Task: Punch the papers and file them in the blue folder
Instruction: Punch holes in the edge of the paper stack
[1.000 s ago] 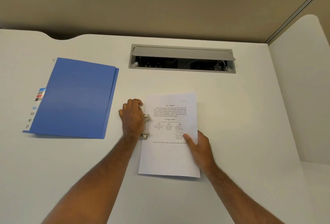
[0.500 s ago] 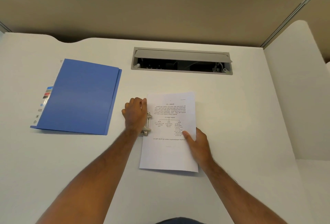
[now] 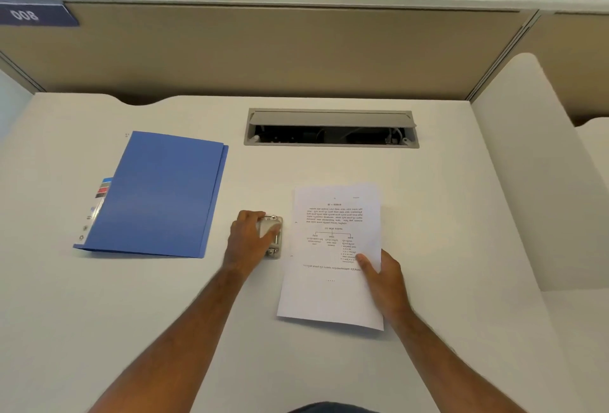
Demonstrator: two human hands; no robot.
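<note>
The closed blue folder point(image 3: 158, 195) lies on the white desk at the left, with coloured tabs sticking out of its left edge. A small metal hole punch point(image 3: 274, 237) sits in the middle of the desk, and my left hand point(image 3: 248, 241) rests on it, fingers over its top. To its right lie the printed papers point(image 3: 333, 254), clear of the punch, with two small holes near their left edge. My right hand point(image 3: 382, 281) grips the sheets at their right edge, thumb on top.
An open cable tray point(image 3: 331, 129) is set into the desk behind the papers. A beige partition point(image 3: 263, 50) closes the back, and a white side panel point(image 3: 514, 165) stands at the right. The desk's near edge is at the bottom.
The papers have slid right, out of the punch, with my right hand. My left hand stays on the punch. The camera has tilted up.
</note>
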